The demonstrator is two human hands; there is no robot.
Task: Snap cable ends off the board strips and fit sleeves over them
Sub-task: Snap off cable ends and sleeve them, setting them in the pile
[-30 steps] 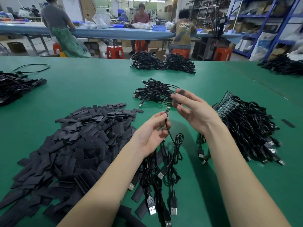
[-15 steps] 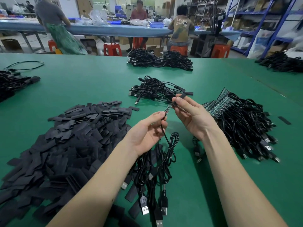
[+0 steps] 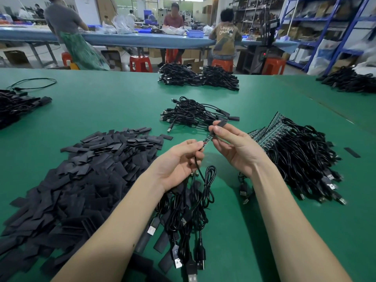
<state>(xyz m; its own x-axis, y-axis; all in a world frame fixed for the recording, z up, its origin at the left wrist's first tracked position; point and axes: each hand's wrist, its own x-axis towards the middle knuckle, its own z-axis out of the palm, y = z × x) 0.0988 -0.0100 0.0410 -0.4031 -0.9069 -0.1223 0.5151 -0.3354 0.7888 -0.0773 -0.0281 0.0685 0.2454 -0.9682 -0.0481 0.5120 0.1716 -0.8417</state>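
Pinching one sleeve, seemingly one board end.

Sleeve pile left on the table, board strips with cables right, finished cables behind.

left: sleeve heap | right: cable pile | between: bare table

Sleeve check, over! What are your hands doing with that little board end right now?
Left hand pinches cable below board end. Right hand pinches sleeve, its mouth at board tip, not yet on. Nothing in the way.
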